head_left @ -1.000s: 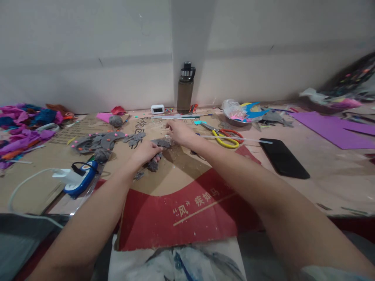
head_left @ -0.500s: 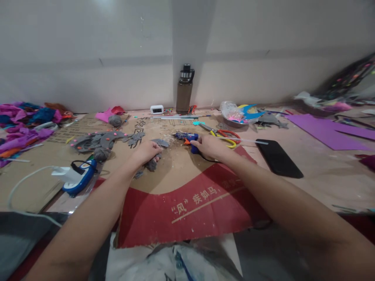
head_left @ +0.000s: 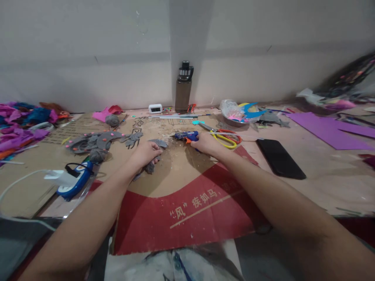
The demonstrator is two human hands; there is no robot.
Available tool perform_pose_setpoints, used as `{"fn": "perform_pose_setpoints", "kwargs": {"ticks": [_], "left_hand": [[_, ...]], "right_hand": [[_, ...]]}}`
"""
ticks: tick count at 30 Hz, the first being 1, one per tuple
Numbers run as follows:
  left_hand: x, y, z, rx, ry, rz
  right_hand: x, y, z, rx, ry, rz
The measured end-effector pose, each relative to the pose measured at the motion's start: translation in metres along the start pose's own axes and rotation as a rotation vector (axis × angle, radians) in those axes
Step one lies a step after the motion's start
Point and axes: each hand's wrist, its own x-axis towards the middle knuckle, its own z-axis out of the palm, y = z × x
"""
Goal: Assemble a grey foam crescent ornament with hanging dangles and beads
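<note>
Two hands [head_left: 148, 153] [head_left: 207, 143] over littered cardboard [head_left: 159, 187], pinkish tabletop [head_left: 331, 177], grey wall [head_left: 88, 35] behind

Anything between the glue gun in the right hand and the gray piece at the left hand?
No standing obstacle visible: just pale crumbs scattered on the cardboard, in the short gap between the tip of the glue gun and the gray piece.

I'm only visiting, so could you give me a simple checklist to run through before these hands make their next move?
1. Left hand holds a grey piece: ok.
2. Right hand grips the glue gun: ok.
3. Glue gun's nozzle apart from the left fingers: ok.
4. Nozzle hot: cannot tell.
5. Scissors well away from the right hand: not ok, right beside it.
6. Bottle upright: ok.
</note>
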Motion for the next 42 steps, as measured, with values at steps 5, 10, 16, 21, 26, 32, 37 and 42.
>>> {"fn": "perform_pose_setpoints", "kwargs": {"ticks": [5,10,16,21,26,32,37,42], "left_hand": [[0.0,0.001,0.001,0.026,0.023,0.007],[0.002,0.0,0.001,0.043,0.035,0.0],[0.003,-0.001,0.001,0.057,0.038,-0.01],[0.0,0.003,-0.001,0.1,0.065,-0.014],[0.0,0.005,-0.003,0.129,0.083,-0.005],[0.001,0.003,-0.003,0.132,0.09,-0.008],[0.001,0.004,-0.002,0.131,0.098,-0.008],[0.002,0.002,0.0,0.11,0.104,-0.001]], "right_hand": [[-0.007,-0.004,-0.003,0.24,0.021,-0.002],[-0.003,-0.005,0.017,0.559,-0.037,-0.091],[0.001,-0.003,0.028,0.701,-0.159,-0.147],[-0.003,-0.007,0.024,0.508,-0.135,-0.16],[-0.007,-0.013,0.023,0.312,-0.024,-0.255],[-0.009,-0.017,0.022,0.205,0.079,-0.383],[-0.01,-0.02,0.024,0.161,0.097,-0.412],[-0.012,-0.021,0.022,0.109,0.112,-0.373]]}}
